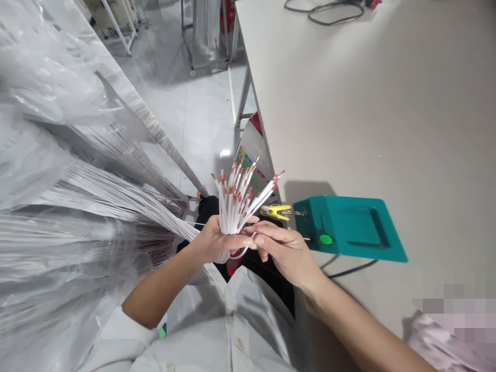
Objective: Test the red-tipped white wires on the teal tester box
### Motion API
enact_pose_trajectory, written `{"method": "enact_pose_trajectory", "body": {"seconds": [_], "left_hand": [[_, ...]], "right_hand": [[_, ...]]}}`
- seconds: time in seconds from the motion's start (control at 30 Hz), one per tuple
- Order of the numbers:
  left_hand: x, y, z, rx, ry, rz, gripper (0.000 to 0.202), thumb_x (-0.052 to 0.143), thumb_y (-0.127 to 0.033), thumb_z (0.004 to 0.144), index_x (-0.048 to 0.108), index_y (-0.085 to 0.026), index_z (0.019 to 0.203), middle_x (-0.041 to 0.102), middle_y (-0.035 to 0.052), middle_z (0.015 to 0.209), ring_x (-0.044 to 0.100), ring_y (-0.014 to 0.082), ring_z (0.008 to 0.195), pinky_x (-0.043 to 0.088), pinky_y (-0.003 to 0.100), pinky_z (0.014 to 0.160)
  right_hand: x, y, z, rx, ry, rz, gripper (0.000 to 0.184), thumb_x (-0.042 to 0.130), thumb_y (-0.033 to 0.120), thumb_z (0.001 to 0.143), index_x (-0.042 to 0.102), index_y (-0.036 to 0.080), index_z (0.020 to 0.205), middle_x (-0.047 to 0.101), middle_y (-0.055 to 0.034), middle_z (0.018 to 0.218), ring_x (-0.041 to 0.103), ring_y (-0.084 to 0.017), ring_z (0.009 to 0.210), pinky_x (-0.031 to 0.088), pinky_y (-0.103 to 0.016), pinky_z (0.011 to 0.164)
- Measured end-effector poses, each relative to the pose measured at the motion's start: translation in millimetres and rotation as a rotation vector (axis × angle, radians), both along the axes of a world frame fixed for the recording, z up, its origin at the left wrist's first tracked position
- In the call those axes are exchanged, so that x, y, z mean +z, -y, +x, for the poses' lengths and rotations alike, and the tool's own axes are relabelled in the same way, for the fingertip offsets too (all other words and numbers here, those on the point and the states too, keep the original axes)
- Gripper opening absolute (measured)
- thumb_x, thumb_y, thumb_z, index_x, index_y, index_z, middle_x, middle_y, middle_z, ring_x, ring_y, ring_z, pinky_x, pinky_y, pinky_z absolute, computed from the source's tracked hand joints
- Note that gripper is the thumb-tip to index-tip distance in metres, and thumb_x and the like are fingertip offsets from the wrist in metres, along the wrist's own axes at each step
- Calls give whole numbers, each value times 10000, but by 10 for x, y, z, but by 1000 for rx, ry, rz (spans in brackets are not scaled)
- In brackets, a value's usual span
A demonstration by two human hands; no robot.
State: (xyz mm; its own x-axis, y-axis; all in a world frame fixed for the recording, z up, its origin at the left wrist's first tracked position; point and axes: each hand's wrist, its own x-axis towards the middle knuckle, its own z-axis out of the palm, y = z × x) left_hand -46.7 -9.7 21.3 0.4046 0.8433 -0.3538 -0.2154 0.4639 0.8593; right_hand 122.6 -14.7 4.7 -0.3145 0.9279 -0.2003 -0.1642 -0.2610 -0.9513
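Note:
My left hand (215,240) is closed round a bundle of thin white wires (236,201) whose stripped copper-red tips fan upward. The wires trail left from the fist into a large hanging mass of white wires (96,196). My right hand (281,248) is beside it, its fingers pinching one wire at the base of the bundle. Both hands hover just off the left edge of a white table (368,113), close to a teal box (344,227).
The teal box has a green button (326,239), a yellow clip (277,211) at its left side and a dark cable running out under it. Clear plastic sheeting (42,93) covers the wire mass at left. A black cable (329,11) lies at the table's far end.

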Motion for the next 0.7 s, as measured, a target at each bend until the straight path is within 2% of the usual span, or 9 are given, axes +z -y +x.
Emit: {"method": "enact_pose_trajectory", "body": {"seconds": [0.13,0.23,0.3,0.4,0.5,0.57,0.7], "left_hand": [[-47,43,-8,-63,31,-30,503,720,-278,646,626,-146,1122,681,65,680,560,139,543,328,225,459],[-97,68,2,-58,4,-39,510,735,-304,635,633,-119,1100,672,74,684,545,131,541,316,225,456],[-149,74,11,16,-41,-35,495,745,-324,624,646,-116,1062,663,62,692,509,103,520,330,224,467],[-230,63,23,174,-121,-17,462,746,-335,622,659,-107,1013,654,62,760,501,91,555,368,223,495],[-268,38,40,211,-160,7,409,722,-313,655,658,-92,993,629,54,727,488,88,557,365,212,484],[-263,31,57,183,-177,43,378,713,-313,667,661,-96,972,616,39,685,477,88,536,369,215,484],[-230,58,97,100,-233,143,309,714,-344,663,676,-131,885,622,23,649,529,123,567,409,233,527]], "right_hand": [[-29,23,-82,-53,-147,-138,198,739,399,646,712,214,712,550,27,549,416,-66,395,401,-239,393],[-14,51,-102,-69,-82,-153,235,692,426,694,672,192,685,473,44,470,395,-76,399,389,-238,401],[5,78,-73,-131,147,22,195,650,385,743,669,192,726,550,4,587,466,-100,474,436,-263,460],[32,140,-4,-282,594,420,191,633,290,762,677,211,931,607,-77,903,569,-155,676,500,-321,616],[52,189,13,-283,750,663,227,598,231,786,660,228,1005,598,-85,940,593,-178,766,509,-321,648],[63,181,-23,-242,719,684,162,572,225,808,664,225,941,614,-71,892,604,-178,784,509,-310,658],[73,83,-123,-253,638,554,83,588,269,804,642,206,803,626,-43,791,585,-155,681,482,-287,599]]}}
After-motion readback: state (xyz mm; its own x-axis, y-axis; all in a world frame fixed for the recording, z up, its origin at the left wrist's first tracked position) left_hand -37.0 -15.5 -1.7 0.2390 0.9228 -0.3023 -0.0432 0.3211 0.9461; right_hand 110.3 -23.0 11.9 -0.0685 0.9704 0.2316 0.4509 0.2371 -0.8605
